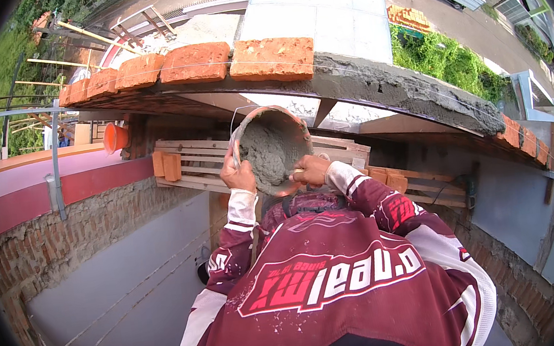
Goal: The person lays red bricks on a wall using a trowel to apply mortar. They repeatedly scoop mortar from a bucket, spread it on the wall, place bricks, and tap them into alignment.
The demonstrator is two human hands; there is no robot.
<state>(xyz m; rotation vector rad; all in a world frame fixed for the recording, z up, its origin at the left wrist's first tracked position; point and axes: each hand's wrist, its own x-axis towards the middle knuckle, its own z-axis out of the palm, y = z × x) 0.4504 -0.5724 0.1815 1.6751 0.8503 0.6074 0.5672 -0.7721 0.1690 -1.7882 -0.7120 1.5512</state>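
Note:
An orange bucket with wet grey mortar inside is tipped so its mouth faces me. My left hand is closed on the bucket's left rim, thumb toward the inside. On the opposite side, my right hand is closed at the lower right of the mouth, fingers curled. What it grips is mostly hidden; a small pale end shows at its fingers. Just beyond the bucket, a course of orange bricks runs along the wall top. A grey mortar bed continues right of it, under a taut string.
Beneath the bucket are wooden slats, with loose bricks at the left and more bricks at the right. A second orange bucket sits at the left. A metal pole stands by the pink ledge.

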